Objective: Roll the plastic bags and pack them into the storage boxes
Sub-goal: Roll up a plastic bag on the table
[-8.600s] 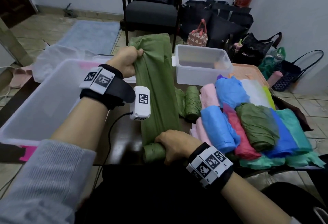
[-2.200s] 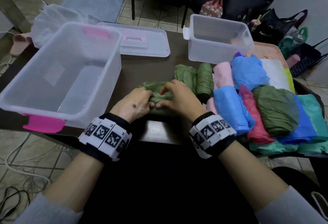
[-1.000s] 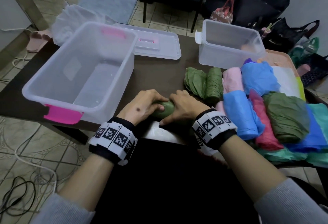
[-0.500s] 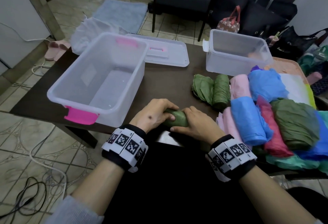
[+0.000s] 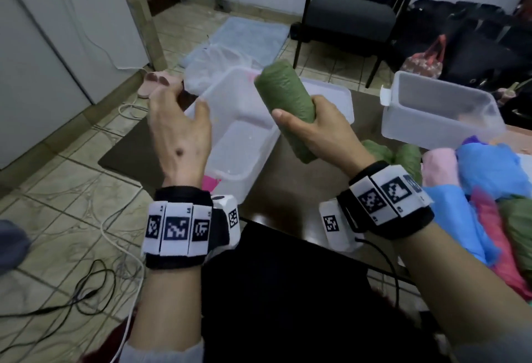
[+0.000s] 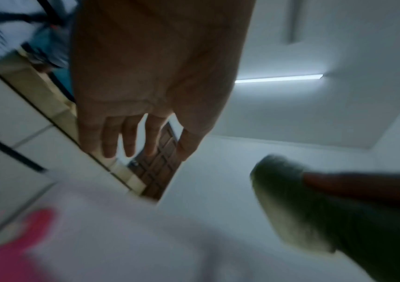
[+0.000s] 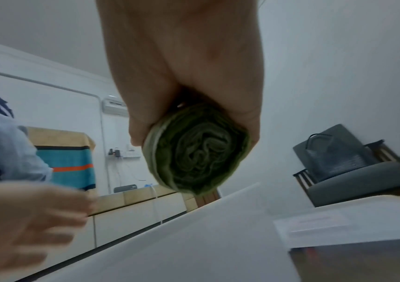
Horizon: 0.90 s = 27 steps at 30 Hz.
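My right hand [image 5: 312, 129] grips a rolled green plastic bag [image 5: 285, 103], raised above the table near the large clear storage box [image 5: 244, 144] with pink handles. The right wrist view shows the green roll [image 7: 197, 148] end-on, its spiral layers held between fingers and thumb. My left hand [image 5: 178, 121] hovers open over the box's left rim, fingers spread and holding nothing; in the left wrist view the left hand [image 6: 146, 106] shows relaxed fingers [image 6: 129, 137], with the roll [image 6: 315, 209] blurred at the lower right.
A smaller clear box [image 5: 440, 109] stands at the back right, a lid [image 5: 328, 95] behind the large box. Two green rolls [image 5: 391, 152] and a pile of pink, blue, red and green bags [image 5: 489, 190] lie at the right. Chair [image 5: 354, 11] and cables [image 5: 95, 285] beyond.
The finished green roll has been lifted off the table by my right hand toward the large box. My left hand let go of it and moved up and left, open.
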Each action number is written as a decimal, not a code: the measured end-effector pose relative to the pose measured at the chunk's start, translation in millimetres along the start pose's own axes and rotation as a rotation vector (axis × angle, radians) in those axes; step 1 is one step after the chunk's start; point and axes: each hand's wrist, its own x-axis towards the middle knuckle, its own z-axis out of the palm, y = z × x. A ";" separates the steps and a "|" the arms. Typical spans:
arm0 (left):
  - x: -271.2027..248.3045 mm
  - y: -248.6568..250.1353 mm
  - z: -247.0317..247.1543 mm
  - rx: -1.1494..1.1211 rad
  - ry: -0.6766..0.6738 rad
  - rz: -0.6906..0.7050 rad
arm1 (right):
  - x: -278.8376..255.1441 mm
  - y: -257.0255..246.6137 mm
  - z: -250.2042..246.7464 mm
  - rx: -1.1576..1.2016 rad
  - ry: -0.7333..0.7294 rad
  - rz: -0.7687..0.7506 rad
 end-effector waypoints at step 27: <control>-61.9 -66.2 18.2 -0.455 0.144 -0.155 | 12.0 -7.6 105.6 -0.676 -0.290 0.041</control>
